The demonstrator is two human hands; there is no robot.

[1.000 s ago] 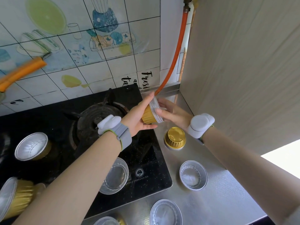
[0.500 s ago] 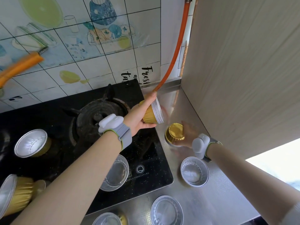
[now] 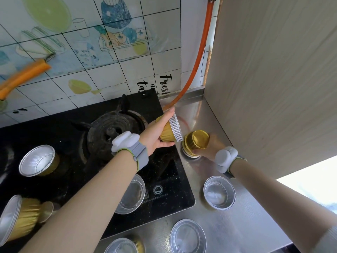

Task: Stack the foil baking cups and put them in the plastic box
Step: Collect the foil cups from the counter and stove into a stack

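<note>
Curled round a sideways stack of gold foil baking cups [image 3: 169, 133], my left grip [image 3: 155, 137] holds it just right of the gas burner [image 3: 113, 132]. Farther right of the burner, my right grip [image 3: 209, 147] clasps an upturned foil cup [image 3: 196, 141] at the steel counter [image 3: 237, 230]. Behind the burner I see an illustrated tiled wall [image 3: 91, 70].

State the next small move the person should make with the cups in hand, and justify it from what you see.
Probably tip the gold cup so its base points left, then slide it into the stack. The right hand grips that cup base-up right beside the stack, which the left hand holds on its side with the open rims facing the cup.
</note>
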